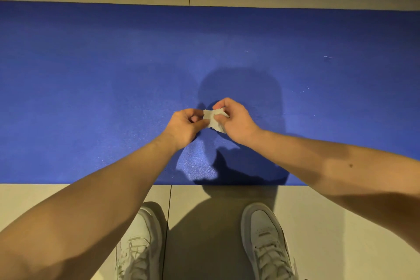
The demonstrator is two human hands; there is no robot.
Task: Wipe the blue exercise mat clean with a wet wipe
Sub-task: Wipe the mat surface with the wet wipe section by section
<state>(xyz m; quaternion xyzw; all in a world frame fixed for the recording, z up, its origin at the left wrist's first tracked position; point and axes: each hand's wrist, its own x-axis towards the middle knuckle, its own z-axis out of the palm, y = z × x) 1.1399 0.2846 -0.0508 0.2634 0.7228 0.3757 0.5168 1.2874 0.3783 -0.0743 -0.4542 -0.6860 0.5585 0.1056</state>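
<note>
The blue exercise mat (pixel 91 88) lies flat across the whole width of the floor in front of me. Above its near half I hold a small crumpled white wet wipe (pixel 213 118) between both hands. My left hand (pixel 185 125) pinches the wipe's left edge with thumb and fingers. My right hand (pixel 234 121) grips its right side, fingers curled over the top. The wipe hangs in the air, clear of the mat. A few pale specks (pixel 327 57) dot the mat at the right.
Pale floor tiles (pixel 341 223) border the mat on the near and far sides. My two white sneakers (pixel 266 243) stand on the tiles just short of the mat's near edge (pixel 68 183). My shadow falls on the mat's middle.
</note>
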